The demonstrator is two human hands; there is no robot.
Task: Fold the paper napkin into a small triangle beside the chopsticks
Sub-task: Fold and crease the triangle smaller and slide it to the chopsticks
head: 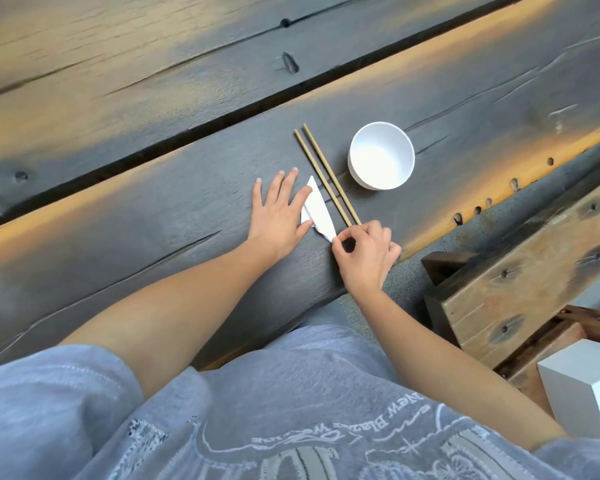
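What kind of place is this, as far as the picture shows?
Probably a rustic eating spot, perhaps outdoors, though that is uncertain. The table is made of thick, dark, cracked wooden planks with a wooden bench beside it. A place is being set: chopsticks, a white bowl and a napkin.

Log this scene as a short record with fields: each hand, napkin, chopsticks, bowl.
left hand: flat, pressing the napkin onto the table
right hand: fingers pinching the napkin's near corner
napkin: white, folded to a narrow triangle, left of the chopsticks
chopsticks: one pair, side by side, between napkin and bowl
bowl: white, upright, looks empty
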